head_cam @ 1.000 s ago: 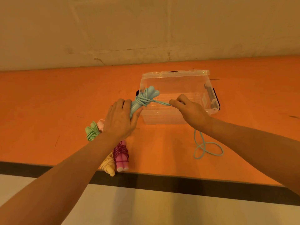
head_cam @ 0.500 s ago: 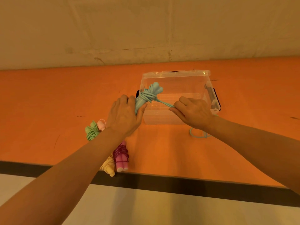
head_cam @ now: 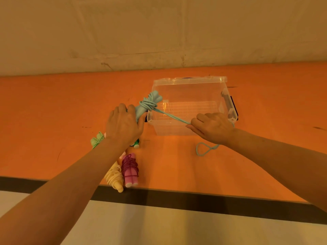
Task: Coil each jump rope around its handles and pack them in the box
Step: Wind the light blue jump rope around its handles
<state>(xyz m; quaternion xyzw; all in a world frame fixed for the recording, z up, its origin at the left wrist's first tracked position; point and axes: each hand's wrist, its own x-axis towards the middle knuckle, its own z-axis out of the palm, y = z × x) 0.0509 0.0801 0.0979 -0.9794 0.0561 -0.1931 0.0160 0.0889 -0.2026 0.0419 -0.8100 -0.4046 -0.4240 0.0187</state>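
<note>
Left hand [head_cam: 123,125] grips the lower end of the blue handles [head_cam: 147,105], fingers and thumb wrapped round them, and tilts their far end up and away so I have room to lay cord on. Several turns of the blue rope [head_cam: 174,116] already sit around the middle of the handles, and from there a taut line runs across to my right hand [head_cam: 212,127], which pinches it between thumb and curled fingers; I judge the tension is what keeps the turns snug. Below that hand's wrist a loose loop of the same rope [head_cam: 203,150] lies on the orange table [head_cam: 53,112], so I read the coil as partly done. Just beyond both hands stands the clear box [head_cam: 190,79], open on top, with nothing I can see inside, close enough to drop the bundle in. Under and nearer than my left forearm lie the green bundle [head_cam: 96,140], the yellow bundle [head_cam: 115,177] and the pink bundle [head_cam: 130,170], already wound and waiting.
</note>
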